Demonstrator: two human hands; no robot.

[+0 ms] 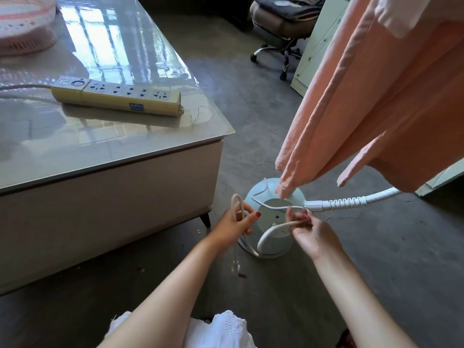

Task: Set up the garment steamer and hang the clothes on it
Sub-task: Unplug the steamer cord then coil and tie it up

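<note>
- We take the step in hand to be freeing the power cord [272,231] so it can reach the power strip [118,96] on the table [113,156]; the peach garment [376,96] already hangs above the steamer base [270,217].
- Our left hand [234,226] has its grip closed around a folded loop of cord, with the loop's top poking up just above the fingers and the plug [236,267] dangling straight below.
- Our right hand [312,237] pinches the cord between thumb and fingertips, directly over the base and just below the ribbed end of the steam hose [336,203].
- To do this well, we would feed the slack from the right grip toward the left, keep the loop from crossing itself, and pull away from the base gently (a hard tug could tip the stand and drag the garment).
- We would also keep the thin white line [276,206] that crosses just above the right grip clear of the cord.
- The strip lies up and well to the left of the left grip, with its sockets empty.
- Hidden from us: the steamer's pole and hanger (the garment covers them), where the cord enters the base, and whether a tie binds the loop.
- The plug's prongs are too blurred to read.
</note>
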